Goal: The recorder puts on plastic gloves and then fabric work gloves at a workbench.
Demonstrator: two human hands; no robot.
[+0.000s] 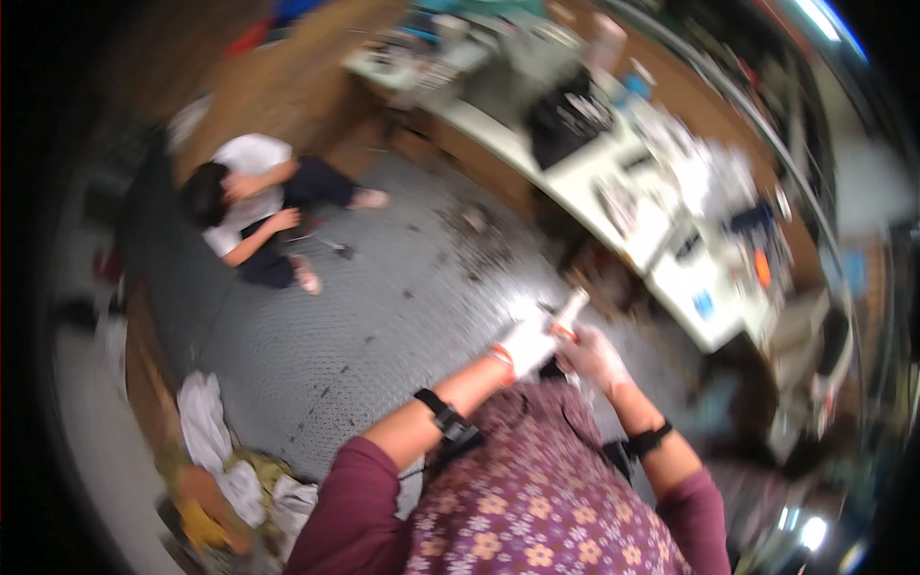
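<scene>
My left hand (527,347), in a white glove with an orange-red cuff, is raised in front of my waist. Close beside it, my right hand (594,360) looks whitish, as if thinly gloved, and its fingers are closed near the left one. Between the two, a narrow white piece (573,307) with an orange band points up and away; it resembles part of a glove, but blur hides its exact kind. My right fingers appear to grip it at the orange end. The left fingers are smeared by motion. Black straps circle both my forearms.
A long pale worktable (585,196) runs along the right, bearing a black bag (567,117), plastic wrapping (704,168) and tools. Another person (254,206) sits on the grey textured floor (383,316) at left. Cloths (204,422) lie heaped at lower left. Dark debris (476,240) litters the floor.
</scene>
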